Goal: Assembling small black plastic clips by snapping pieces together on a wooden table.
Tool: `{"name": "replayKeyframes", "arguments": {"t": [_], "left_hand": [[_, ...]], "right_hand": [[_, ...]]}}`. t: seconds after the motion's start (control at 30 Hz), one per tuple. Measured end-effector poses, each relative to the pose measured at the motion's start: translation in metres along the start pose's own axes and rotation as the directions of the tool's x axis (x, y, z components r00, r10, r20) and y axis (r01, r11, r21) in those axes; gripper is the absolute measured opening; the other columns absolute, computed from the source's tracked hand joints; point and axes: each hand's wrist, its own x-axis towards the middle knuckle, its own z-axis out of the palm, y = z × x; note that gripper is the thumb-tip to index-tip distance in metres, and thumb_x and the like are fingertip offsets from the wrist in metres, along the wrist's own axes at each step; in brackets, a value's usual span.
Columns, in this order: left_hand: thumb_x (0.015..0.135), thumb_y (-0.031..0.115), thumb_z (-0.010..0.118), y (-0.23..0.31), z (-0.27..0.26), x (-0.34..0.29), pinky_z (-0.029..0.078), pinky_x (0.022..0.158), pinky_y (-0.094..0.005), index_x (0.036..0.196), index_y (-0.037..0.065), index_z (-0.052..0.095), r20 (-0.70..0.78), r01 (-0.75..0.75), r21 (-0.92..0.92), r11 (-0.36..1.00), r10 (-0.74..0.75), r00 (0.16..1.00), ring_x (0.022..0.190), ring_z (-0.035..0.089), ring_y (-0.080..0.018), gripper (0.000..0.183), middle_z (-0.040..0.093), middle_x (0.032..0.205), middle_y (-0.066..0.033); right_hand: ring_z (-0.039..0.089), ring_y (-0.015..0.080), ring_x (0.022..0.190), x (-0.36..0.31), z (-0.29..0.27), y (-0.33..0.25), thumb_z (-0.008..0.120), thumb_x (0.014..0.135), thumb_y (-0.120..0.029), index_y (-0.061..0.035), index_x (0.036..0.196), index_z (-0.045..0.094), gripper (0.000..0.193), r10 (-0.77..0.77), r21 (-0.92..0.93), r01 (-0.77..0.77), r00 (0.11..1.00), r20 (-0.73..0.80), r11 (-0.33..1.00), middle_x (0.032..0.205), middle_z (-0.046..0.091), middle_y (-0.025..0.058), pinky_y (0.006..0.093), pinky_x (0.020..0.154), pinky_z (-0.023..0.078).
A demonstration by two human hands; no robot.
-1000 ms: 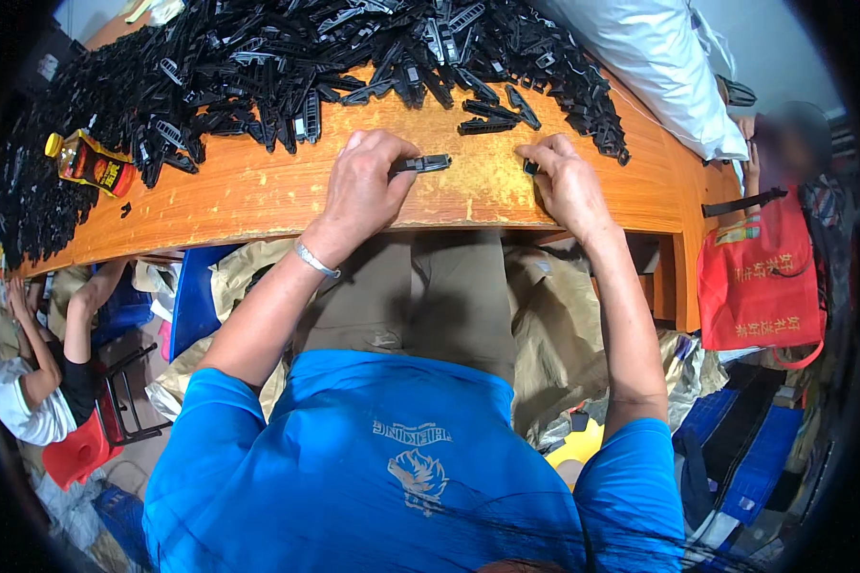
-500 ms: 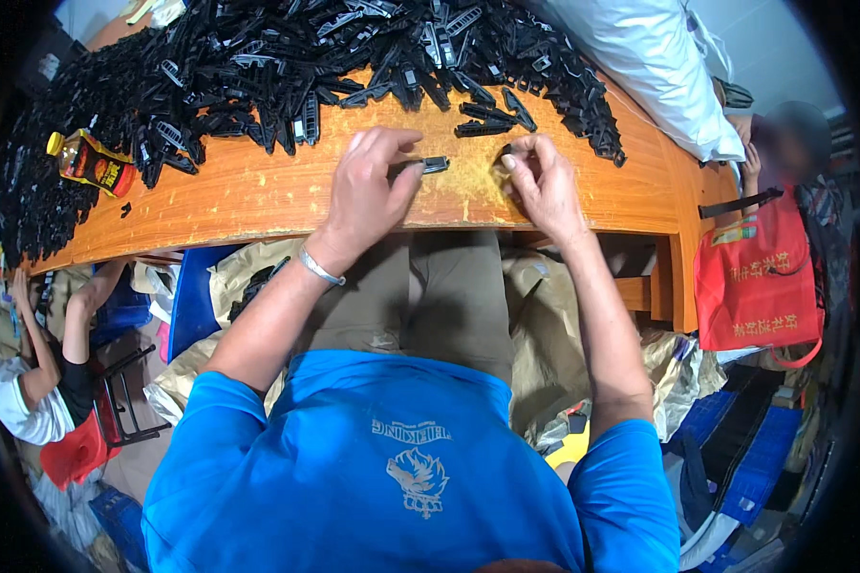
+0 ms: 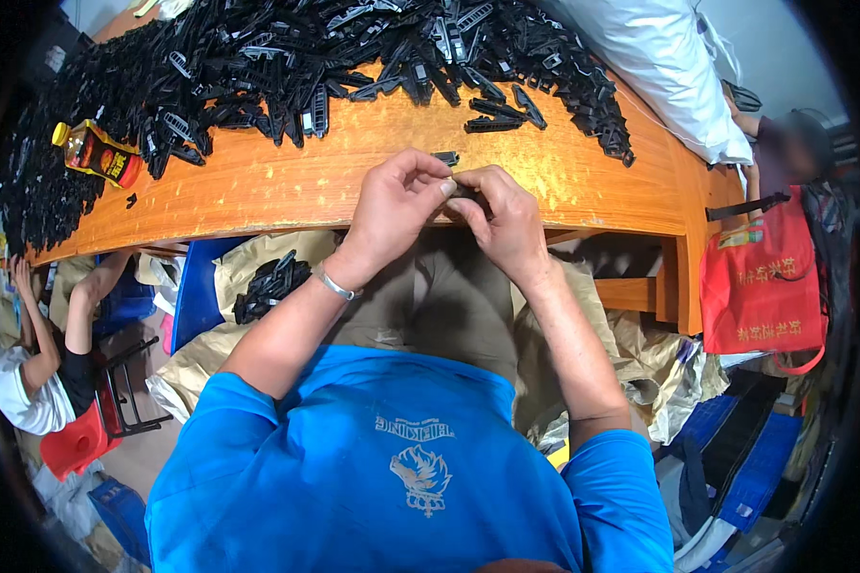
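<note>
We see the fingers (image 3: 420, 164) of the left hand (image 3: 382, 215) and right hand (image 3: 513, 229) curled together at centre, tips almost meeting; we cannot tell what, if anything, they pinch. Just above them, one black part (image 3: 445, 158) lies partly hidden on the counter (image 3: 287, 191). We judge plenty is left: a broad heap of black parts (image 3: 248, 86) spreads across the upper left and top. Whether the small bunch (image 3: 272, 286) on brown paper (image 3: 241, 256), left of centre, is finished, we cannot tell.
</note>
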Motion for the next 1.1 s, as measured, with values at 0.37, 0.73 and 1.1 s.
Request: {"name": "replayKeyframes", "arguments": {"t": [0.37,0.73,1.1], "left_hand": [[0.081,0.009,0.086,0.003,-0.036,0.027,0.052,0.087,-0.0445,0.105,0.003,0.076,0.067,-0.273,0.817,0.508,0.386,0.92,0.099,0.065,-0.0349,0.026,0.069,0.099,-0.0126],[0.081,0.008,0.085,0.0,-0.033,0.032,0.052,0.082,-0.0449,0.095,0.002,0.076,0.115,-0.331,0.765,0.553,0.387,0.915,0.094,0.064,-0.0357,0.018,0.066,0.094,-0.0137],[0.084,-0.001,0.078,0.078,-0.164,-0.055,0.056,0.088,-0.0371,0.108,-0.003,0.071,0.063,-0.001,0.861,0.509,-0.104,0.993,0.099,0.069,-0.0264,0.024,0.066,0.096,-0.0128]], "right_hand": [[0.073,0.0355,0.096,0.034,0.002,0.036,0.082,0.089,-0.014,-0.0068,0.109,0.079,0.022,0.134,-0.138,-0.125,0.989,0.057,0.983,0.106,0.072,0.0124,0.0436,0.08,0.059],[0.071,0.037,0.085,0.051,0.001,0.043,0.081,0.088,-0.013,-0.0094,0.103,0.08,0.016,0.07,-0.16,-0.038,0.977,0.2,0.986,0.093,0.067,0.0115,0.0452,0.073,0.057],[0.075,0.0296,0.094,0.018,-0.014,0.034,0.082,0.091,-0.016,-0.0082,0.108,0.081,0.019,0.008,0.004,-0.009,0.996,0.09,1.0,0.102,0.074,0.0117,0.0382,0.081,0.06]]}}
